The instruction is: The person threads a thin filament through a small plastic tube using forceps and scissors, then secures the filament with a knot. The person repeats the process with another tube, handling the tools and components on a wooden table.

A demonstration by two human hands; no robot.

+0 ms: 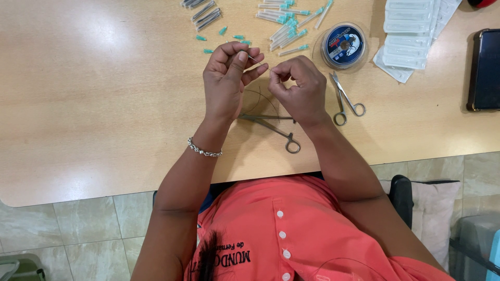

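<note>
— What sits at the far left of the wooden table (78, 104)?

— Bare wood there. Further in, near the top edge, lie a few dark capped needles (204, 10) and loose teal caps (223, 31), scattered within arm's reach.

— And the left hand (226, 78)?

— It is raised off the table, fingers curled narrow, thumb and forefinger pinched on what looks like a thin needle (254, 60), held up where the eyes can follow it. A beaded bracelet (204, 151) sits on that wrist.

— The right hand (299, 86)?

— Closed tight, fingertips meeting the left's, apparently pinching fine dark thread (265, 99) that loops down beneath both hands. The exact grip is hidden.

— What lies under them?

— Metal forceps (276, 130), set just beneath the hands. Right of them, small scissors (346, 101), beside a round blue thread spool (344, 46). Above, a heap of teal-tipped needles (289, 26); further right, white blister packs (411, 36) and a dark phone (484, 70) at the edge.
</note>
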